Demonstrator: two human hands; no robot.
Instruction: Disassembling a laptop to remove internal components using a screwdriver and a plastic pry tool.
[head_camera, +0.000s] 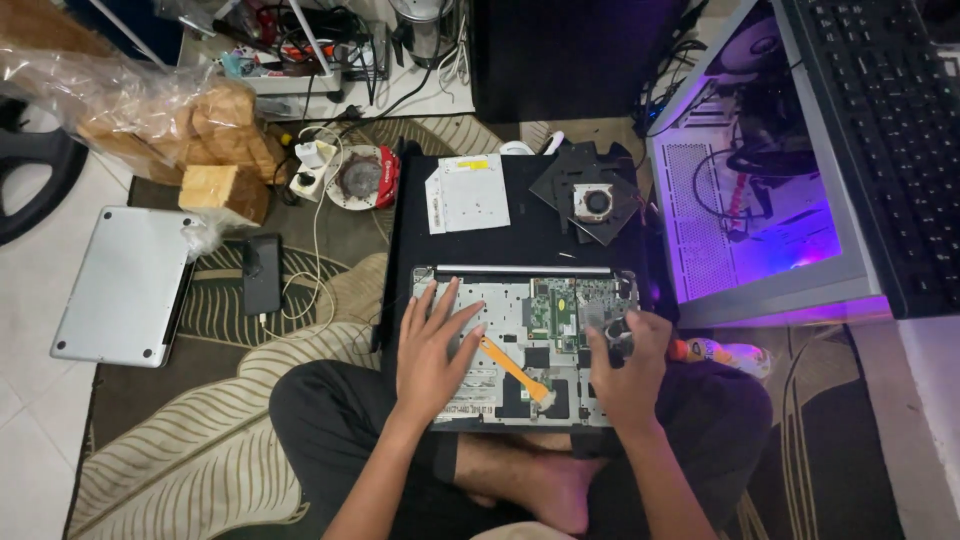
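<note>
The opened laptop base rests across the person's crossed legs, its long axis running left to right and its hinge edge pointing away from the person. An orange ribbon cable lies diagonally over the exposed internals, from upper left to lower right. The left hand lies flat and released, fingers spread, on the left half of the base. The right hand is clenched around a screwdriver held upright, tip down at the right side of the green circuit board.

Beyond the base, on a black panel, lie a white sheet-metal drive and a detached cooling fan. A round white dish on the rug holds dark material that cannot be identified. A silver laptop cover lies at far left.
</note>
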